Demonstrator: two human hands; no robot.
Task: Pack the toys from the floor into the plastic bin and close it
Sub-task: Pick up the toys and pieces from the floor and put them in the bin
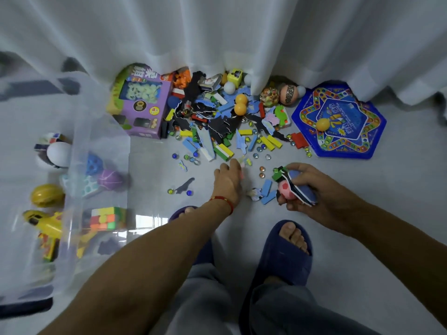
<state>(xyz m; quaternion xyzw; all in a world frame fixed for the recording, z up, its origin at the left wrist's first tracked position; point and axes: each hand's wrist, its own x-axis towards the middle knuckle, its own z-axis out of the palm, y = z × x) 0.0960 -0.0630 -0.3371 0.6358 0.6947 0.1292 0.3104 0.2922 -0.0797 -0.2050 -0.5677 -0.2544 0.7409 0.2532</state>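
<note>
The right grip (305, 187) is clasping a bundle of a pink ball (286, 191), a blue piece and a green block, while the left grip (228, 180) is reaching down with its fingertips pinching a small pale toy (244, 162) at the near edge of the pile. The clear plastic bin (72, 180) is standing open at the left, holding a yellow plane (47, 226), a colour cube (105, 218) and a purple ball (110, 179). The blue hexagonal game board (343, 122), the purple box (142, 102) and the scattered blocks and marbles (217, 131) are lying on the floor by the white curtain (217, 32).
</note>
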